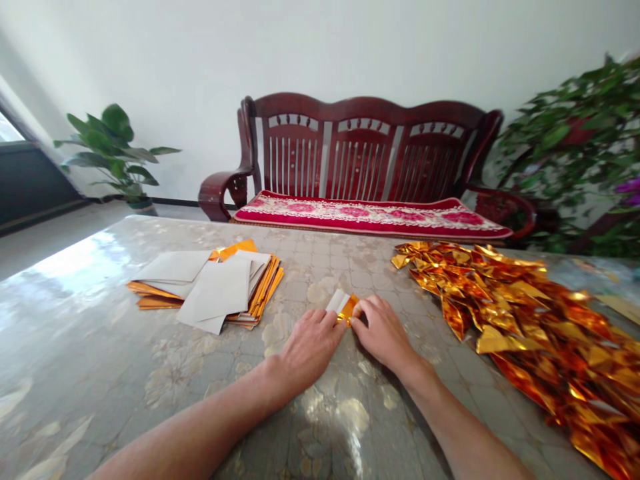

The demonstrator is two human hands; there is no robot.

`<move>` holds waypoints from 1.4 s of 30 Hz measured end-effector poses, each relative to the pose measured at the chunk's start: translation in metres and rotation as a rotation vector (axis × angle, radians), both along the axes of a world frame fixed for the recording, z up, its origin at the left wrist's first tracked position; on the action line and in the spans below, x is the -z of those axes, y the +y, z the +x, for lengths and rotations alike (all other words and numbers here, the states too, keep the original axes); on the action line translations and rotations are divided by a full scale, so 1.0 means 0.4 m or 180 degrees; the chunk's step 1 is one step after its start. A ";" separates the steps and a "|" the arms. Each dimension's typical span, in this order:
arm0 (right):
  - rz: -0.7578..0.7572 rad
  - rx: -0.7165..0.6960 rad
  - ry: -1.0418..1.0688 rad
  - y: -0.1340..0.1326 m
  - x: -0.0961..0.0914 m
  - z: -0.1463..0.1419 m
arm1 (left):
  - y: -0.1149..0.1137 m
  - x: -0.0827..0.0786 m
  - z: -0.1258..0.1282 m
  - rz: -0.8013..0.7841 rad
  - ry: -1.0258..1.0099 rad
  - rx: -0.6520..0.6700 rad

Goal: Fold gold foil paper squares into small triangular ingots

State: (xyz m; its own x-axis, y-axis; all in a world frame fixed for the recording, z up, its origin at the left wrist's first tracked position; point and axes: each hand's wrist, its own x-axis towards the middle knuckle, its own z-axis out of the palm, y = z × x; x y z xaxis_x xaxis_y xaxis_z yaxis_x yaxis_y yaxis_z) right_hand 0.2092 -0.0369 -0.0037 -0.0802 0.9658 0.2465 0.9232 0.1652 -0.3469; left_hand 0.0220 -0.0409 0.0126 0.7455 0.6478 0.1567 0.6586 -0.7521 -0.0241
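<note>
A small sheet of gold foil paper (343, 305), white on its backing and partly folded, lies on the table between my hands. My left hand (313, 343) presses its near left side, fingers closed together on the paper. With thumb and forefinger, my right hand (379, 328) pinches the sheet's right edge. To the left sit stacks of flat sheets (220, 287), white side up with gold edges showing. On the right spreads a large heap of folded gold foil pieces (520, 320).
The table (200, 400) has a glossy, flower-patterned cover. Beyond it stands a dark red wooden bench (360, 147) with a red and white seat cover (360, 212). A potted plant (117, 150) is at the back left, and leafy vines (575, 133) hang at the right.
</note>
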 end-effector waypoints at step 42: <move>-0.0050 0.0119 -0.0070 0.004 -0.012 -0.009 | 0.003 -0.009 -0.024 -0.0085 0.0040 -0.0311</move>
